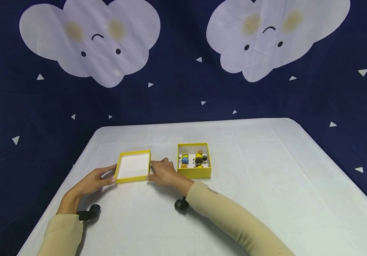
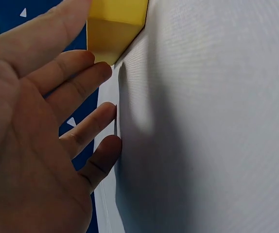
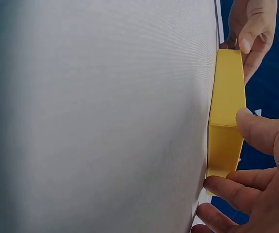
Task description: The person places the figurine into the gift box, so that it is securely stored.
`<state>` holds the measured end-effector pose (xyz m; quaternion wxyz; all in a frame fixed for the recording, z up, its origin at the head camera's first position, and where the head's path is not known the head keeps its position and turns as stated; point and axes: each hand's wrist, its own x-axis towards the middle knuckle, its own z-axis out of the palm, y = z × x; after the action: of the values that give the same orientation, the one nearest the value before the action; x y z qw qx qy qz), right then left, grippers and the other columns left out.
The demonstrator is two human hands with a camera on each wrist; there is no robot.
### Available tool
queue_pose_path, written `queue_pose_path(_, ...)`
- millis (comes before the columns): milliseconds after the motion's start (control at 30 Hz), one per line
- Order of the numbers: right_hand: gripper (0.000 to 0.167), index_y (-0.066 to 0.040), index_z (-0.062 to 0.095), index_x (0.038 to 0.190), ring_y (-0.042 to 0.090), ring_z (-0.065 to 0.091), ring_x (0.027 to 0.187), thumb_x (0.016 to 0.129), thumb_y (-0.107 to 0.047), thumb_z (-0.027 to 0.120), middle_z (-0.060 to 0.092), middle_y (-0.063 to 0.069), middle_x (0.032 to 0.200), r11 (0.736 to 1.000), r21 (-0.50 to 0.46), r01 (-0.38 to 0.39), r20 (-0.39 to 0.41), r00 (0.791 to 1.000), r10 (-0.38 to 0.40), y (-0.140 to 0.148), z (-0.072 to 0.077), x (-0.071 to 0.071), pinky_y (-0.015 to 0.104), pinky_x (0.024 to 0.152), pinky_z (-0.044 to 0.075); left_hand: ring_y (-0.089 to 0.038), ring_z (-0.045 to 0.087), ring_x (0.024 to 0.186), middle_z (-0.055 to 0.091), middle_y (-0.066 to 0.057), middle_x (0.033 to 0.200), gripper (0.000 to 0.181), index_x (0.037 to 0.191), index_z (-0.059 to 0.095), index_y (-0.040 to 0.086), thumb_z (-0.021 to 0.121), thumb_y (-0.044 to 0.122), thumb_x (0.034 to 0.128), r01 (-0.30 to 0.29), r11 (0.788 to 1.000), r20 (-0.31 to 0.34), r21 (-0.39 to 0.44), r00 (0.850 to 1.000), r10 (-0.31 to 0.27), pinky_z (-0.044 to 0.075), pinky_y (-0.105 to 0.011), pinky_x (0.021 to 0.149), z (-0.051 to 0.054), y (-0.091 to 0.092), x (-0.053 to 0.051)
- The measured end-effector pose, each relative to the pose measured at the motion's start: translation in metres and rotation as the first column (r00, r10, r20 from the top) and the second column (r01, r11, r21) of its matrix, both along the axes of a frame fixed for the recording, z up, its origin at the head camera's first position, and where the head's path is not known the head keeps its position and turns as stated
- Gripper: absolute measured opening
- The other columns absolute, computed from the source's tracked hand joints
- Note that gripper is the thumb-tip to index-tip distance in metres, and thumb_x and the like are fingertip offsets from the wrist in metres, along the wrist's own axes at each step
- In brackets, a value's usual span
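A shallow yellow box lid (image 1: pixel 134 166) with a white inside lies hollow side up on the table. My left hand (image 1: pixel 93 182) touches its left side, thumb by the near corner and a finger farther up. At its right side, my right hand (image 1: pixel 164 172) rests thumb and fingers against the edge. The right wrist view shows the lid (image 3: pixel 228 90) between both hands, with the right thumb on its upper edge. Fingers of the left hand (image 2: pixel 47 126) are spread and fairly straight. Right of the lid stands a deeper yellow box (image 1: pixel 194 173) holding several small yellow figures (image 1: pixel 199 157).
A white cloth covers the table (image 1: pixel 266 177). Behind it hangs a dark blue curtain (image 1: pixel 177 96) with clouds and small white triangles. Black wrist cameras (image 1: pixel 88 213) sit below both wrists. The deeper box stands close beside the right hand.
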<state>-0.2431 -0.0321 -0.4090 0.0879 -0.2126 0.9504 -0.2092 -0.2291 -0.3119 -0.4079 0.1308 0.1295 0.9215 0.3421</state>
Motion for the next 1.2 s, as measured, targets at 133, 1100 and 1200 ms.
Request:
queue_pose_path(133,0.061,-0.014,0.042,0.142,0.028,0.043,0.124,0.09,-0.041,0.061,0.054,0.0,0.139,1.0,0.005,0.003,0.009,1.0,-0.003,0.0,0.0,0.0,0.041,0.103,0.035,-0.046,0.03,0.133,0.027,-0.03,0.149,0.072,0.142,0.036,-0.002,0.066,0.035,0.087,-0.011,1.0,0.005,-0.019,1.0,0.011,0.039,-0.059,0.097,-0.001,0.0,0.0)
queue_pose_path(1100,0.059,-0.014,0.044,0.141,0.025,0.045,0.125,0.09,-0.036,0.063,0.054,-0.001,0.14,0.973,-0.232,-0.004,-0.097,0.995,-0.019,0.011,0.026,0.01,0.04,0.107,0.033,-0.052,0.035,0.127,0.027,-0.022,0.153,0.072,0.148,0.031,0.015,0.065,0.034,0.088,-0.117,0.987,-0.019,0.113,0.993,0.12,0.045,-0.055,0.086,0.03,-0.002,0.014)
queue_pose_path(1200,0.059,-0.015,0.044,0.141,0.025,0.045,0.125,0.089,-0.035,0.064,0.054,-0.003,0.139,0.967,-0.255,-0.008,-0.111,0.994,-0.021,0.018,0.032,0.01,0.04,0.106,0.035,-0.05,0.033,0.13,0.028,-0.021,0.153,0.071,0.148,0.03,0.016,0.065,0.033,0.0883,-0.106,0.982,-0.043,0.16,0.993,0.114,0.042,-0.058,0.091,0.033,0.003,0.016)
